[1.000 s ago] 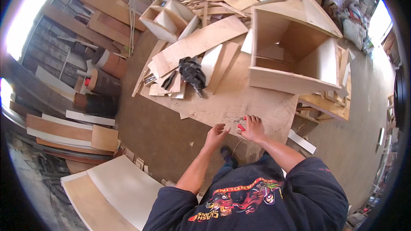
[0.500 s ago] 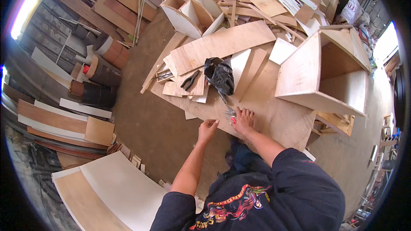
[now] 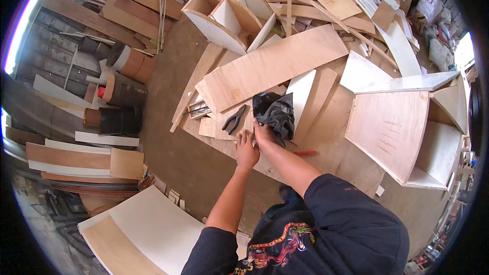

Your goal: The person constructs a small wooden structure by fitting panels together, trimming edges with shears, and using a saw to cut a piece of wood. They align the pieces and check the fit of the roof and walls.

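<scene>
A crumpled black plastic bag (image 3: 275,114) lies on the plywood worktop (image 3: 336,145). My right hand (image 3: 264,135) is at its lower left edge, closed on the plastic, with the fingertips partly hidden. Close beside it, my left hand (image 3: 246,150) rests at the edge of the boards, fingers stretched forward and slightly bent, and nothing shows in them. Black-handled pliers (image 3: 234,120) lie with their handles spread on a small board just beyond my left fingers. To the right of my right wrist is a red-handled tool (image 3: 305,153), its other end hidden by my forearm.
A long plywood board (image 3: 277,66) lies across the worktop, with a small tray (image 3: 197,109) of slim tools to its left. An open wooden cabinet (image 3: 389,130) stands at right, a curved shelf unit (image 3: 224,18) at the back. Offcuts (image 3: 333,1) pile up behind.
My right hand has left the red-handled tool on the worktop and moved left to the black bag. My left hand has gone forward to the boards, its pinched fingers now extended. The view has shifted.
</scene>
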{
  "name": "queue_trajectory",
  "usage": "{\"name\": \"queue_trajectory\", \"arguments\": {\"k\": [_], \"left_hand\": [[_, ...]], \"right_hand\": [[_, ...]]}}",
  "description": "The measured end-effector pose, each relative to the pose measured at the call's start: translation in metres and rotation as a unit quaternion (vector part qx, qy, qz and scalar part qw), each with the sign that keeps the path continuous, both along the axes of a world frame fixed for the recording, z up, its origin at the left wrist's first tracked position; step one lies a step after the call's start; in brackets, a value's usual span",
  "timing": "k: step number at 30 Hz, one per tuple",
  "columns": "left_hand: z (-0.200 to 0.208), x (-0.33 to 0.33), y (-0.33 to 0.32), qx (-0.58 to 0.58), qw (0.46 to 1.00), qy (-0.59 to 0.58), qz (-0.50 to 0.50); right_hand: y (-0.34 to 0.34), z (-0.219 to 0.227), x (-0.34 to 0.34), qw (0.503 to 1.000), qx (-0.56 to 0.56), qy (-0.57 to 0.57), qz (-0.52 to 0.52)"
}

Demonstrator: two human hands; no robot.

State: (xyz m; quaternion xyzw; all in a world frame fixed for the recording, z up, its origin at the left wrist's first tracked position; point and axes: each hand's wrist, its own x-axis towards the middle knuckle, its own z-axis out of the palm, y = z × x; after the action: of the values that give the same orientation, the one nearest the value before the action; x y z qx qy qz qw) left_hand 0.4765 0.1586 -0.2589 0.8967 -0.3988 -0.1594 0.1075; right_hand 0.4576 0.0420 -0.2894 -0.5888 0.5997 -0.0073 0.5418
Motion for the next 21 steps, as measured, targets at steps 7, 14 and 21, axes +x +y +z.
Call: {"name": "queue_trajectory", "arguments": {"k": [7, 14, 21], "left_hand": [[0.0, 0.0, 0.001, -0.053, 0.998, 0.03, 0.016], [-0.004, 0.014, 0.008, -0.114, 0.992, 0.053, 0.022], [0.036, -0.034, 0.026, -0.274, 0.73, 0.575, 0.247]], "right_hand": [[0.009, -0.014, -0.008, 0.998, -0.053, -0.016, -0.014], [0.051, 0.004, -0.078, 0.963, -0.166, -0.187, 0.101], [0.097, 0.077, -0.186, 0.935, -0.095, -0.291, 0.18]]}}
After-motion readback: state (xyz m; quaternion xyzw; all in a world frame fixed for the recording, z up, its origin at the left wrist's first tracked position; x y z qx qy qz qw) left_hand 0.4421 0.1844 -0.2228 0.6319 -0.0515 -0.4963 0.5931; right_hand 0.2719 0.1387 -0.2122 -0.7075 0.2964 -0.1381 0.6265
